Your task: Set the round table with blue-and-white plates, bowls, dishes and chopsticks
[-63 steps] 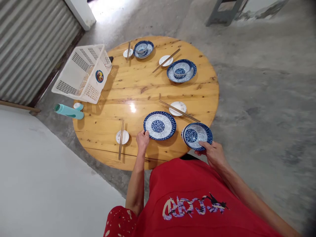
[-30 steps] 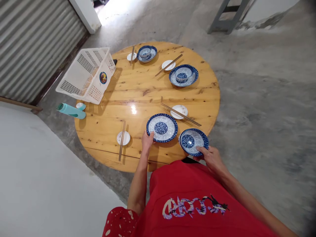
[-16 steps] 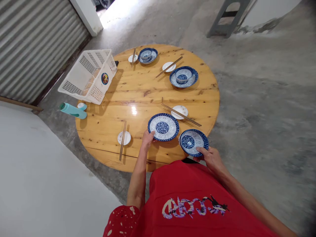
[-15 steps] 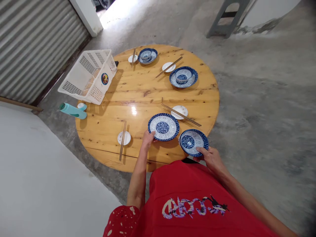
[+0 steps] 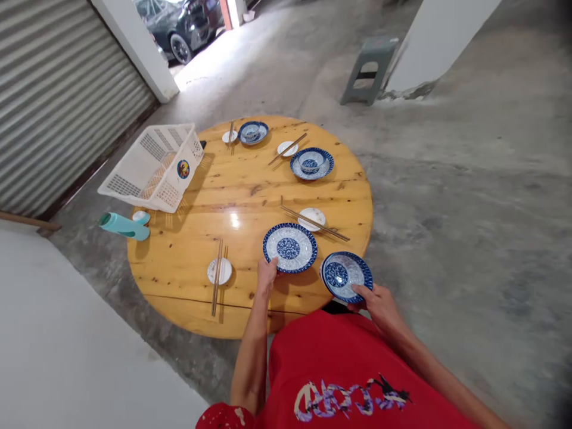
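Observation:
My left hand [image 5: 267,275] grips the near-left rim of a blue-and-white plate [image 5: 289,248], thumb on top, over the near part of the round wooden table. In my right hand [image 5: 376,299] are blue-and-white dishes [image 5: 342,275], apparently stacked, held by the rim just off the table's near-right edge. How many dishes are in that stack I cannot tell. Just beyond the left plate lies a small white saucer [image 5: 311,215] with chopsticks [image 5: 328,229] across it. Another saucer [image 5: 226,271] with chopsticks [image 5: 217,286] lies left of my left hand.
Across the wooden table [image 5: 250,205], two blue-patterned plates [image 5: 295,171] [image 5: 264,134] hold bowls, beside saucers with chopsticks. A white plastic basket [image 5: 172,193] and a turquoise bottle [image 5: 125,226] stand at the left. A grey stool [image 5: 367,71] is on the floor beyond.
My view has tilted up, showing more of the floor and a car outside. Both hands keep hold of their dishes, with little visible movement relative to the table.

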`<move>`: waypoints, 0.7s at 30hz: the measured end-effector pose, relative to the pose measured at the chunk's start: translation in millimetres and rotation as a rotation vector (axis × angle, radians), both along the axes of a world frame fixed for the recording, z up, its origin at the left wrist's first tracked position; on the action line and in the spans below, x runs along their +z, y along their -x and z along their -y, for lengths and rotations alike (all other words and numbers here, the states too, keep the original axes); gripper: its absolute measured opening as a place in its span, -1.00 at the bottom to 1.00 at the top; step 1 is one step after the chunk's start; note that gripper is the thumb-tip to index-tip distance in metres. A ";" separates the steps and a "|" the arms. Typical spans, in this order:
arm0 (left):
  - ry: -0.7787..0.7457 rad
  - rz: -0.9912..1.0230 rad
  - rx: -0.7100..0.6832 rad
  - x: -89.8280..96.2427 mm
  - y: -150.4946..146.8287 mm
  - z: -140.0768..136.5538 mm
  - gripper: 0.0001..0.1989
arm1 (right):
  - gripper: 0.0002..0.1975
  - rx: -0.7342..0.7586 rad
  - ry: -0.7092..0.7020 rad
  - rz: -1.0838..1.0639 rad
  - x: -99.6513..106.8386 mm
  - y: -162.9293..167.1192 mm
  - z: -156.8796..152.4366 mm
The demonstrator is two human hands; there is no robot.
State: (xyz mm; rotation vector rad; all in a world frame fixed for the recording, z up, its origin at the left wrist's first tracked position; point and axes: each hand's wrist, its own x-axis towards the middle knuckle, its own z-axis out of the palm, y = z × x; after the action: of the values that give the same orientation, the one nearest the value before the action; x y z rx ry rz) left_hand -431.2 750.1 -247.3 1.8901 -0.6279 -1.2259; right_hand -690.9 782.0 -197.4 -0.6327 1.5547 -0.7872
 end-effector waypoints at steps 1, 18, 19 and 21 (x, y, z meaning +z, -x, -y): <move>0.010 0.006 -0.008 0.6 -0.8 -3.5 -0.69 | -0.67 -0.018 -0.017 -0.008 0.4 2.7 -4.3; 0.123 0.193 0.213 73.5 81.2 -42.3 -0.55 | -0.61 -0.003 -0.041 0.049 -7.5 127.7 34.9; 0.143 0.168 0.240 80.0 102.3 -35.9 -0.56 | -0.61 0.025 -0.036 0.039 -9.1 147.5 44.1; 0.172 0.114 0.294 90.8 146.4 -21.2 -0.55 | -0.61 0.083 -0.022 -0.001 -11.9 190.8 61.8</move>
State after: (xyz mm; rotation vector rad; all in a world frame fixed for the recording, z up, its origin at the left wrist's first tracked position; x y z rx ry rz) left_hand -577.7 771.3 -156.4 1.8395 -0.4779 -0.8550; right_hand -881.7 720.2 -209.3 -0.6769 1.5265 -0.7063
